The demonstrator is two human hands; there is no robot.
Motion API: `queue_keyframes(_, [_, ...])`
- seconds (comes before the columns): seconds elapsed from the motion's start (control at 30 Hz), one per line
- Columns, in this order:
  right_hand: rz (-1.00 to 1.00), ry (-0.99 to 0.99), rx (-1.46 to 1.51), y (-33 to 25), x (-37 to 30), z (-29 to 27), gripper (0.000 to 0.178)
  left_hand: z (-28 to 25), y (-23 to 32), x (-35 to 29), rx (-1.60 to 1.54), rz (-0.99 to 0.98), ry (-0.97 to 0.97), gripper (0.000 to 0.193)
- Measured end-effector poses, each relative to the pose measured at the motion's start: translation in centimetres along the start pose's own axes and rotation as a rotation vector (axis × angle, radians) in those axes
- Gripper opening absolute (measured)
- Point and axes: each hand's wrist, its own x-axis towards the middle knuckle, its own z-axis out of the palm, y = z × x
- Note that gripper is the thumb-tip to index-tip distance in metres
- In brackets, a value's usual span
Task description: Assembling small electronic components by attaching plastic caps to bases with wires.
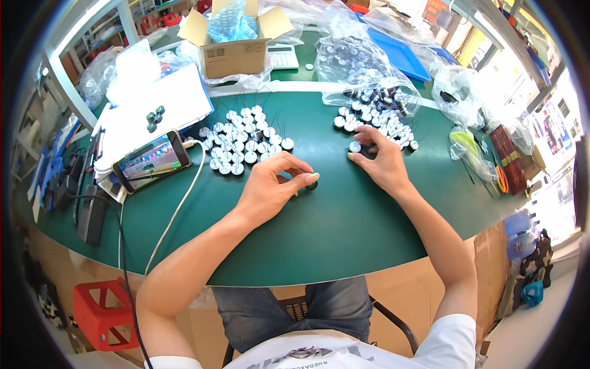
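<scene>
My left hand (273, 187) is closed over the middle of the green table, thumb and index finger pinched on a small dark round part (312, 185). My right hand (382, 161) is to its right, thumb and fingers curved and apart. Between those fingertips, a white-topped round part (354, 147) sits at the near edge of a pile of similar parts (375, 118); I see no clear grip on it. Beyond my left hand lies another group of white-topped black parts (236, 144) with thin dark wires.
A phone (152, 161) with a white cable leans at the left beside a white board (153, 92) bearing several dark round parts. At the back stand an open cardboard box (236, 58) and a clear bag of parts (353, 61). Orange-handled scissors (502, 178) lie at right.
</scene>
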Motion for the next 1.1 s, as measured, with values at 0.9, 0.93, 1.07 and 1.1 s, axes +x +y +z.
queue_keyframes(0.9, [-0.126, -0.137, 0.612, -7.2, -3.0, 3.3, 0.023, 0.5, 1.0, -1.0, -0.461, 0.095, 0.07, 0.022])
queue_keyframes(0.93, [-0.125, -0.136, 0.615, -7.1, -3.0, 3.3, 0.023, 0.5, 1.0, -1.0, -0.431, 0.08, 0.068, 0.021])
queue_keyframes(1.07, [-0.172, -0.214, 0.661, -7.0, -2.9, 3.5, 0.023, -0.3, 0.5, -0.9, -0.404, 0.024, 0.012, 0.017])
queue_keyframes(1.1, [-0.208, -0.246, 0.666, -7.0, -3.0, 3.5, 0.024, -0.4, 0.4, -1.0, -0.404, 0.024, 0.017, 0.017])
